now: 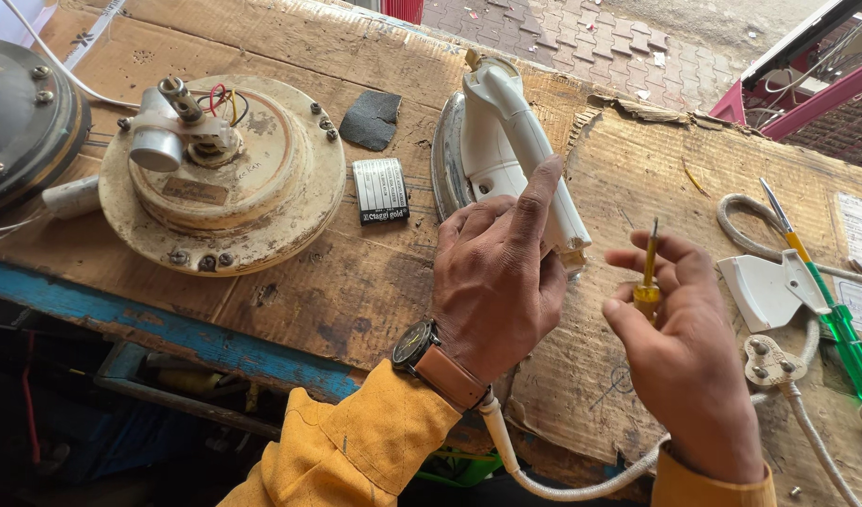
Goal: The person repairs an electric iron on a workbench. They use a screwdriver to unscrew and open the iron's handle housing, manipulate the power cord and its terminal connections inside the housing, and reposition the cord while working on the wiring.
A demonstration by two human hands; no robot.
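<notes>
A white clothes iron [492,141] lies on its side on cardboard in the middle of the bench. My left hand [497,277] rests against the iron's handle, index finger stretched along it. A brown-strapped wristwatch [429,355] sits on that wrist, above a yellow sleeve. To the right, my right hand [684,347] pinches a small yellow-handled screwdriver [648,277], tip pointing up, a little apart from the iron's rear end. The iron's white cord [544,483] runs under my hands toward the right.
A cream ceiling-fan motor [262,202] with loose wires lies at left, a dark round housing [18,122] beyond it. A small black-and-white packet [381,191] and a black scrap [370,119] lie between. At right are a white cover piece [764,291], a green screwdriver [849,343] and a plug [771,361].
</notes>
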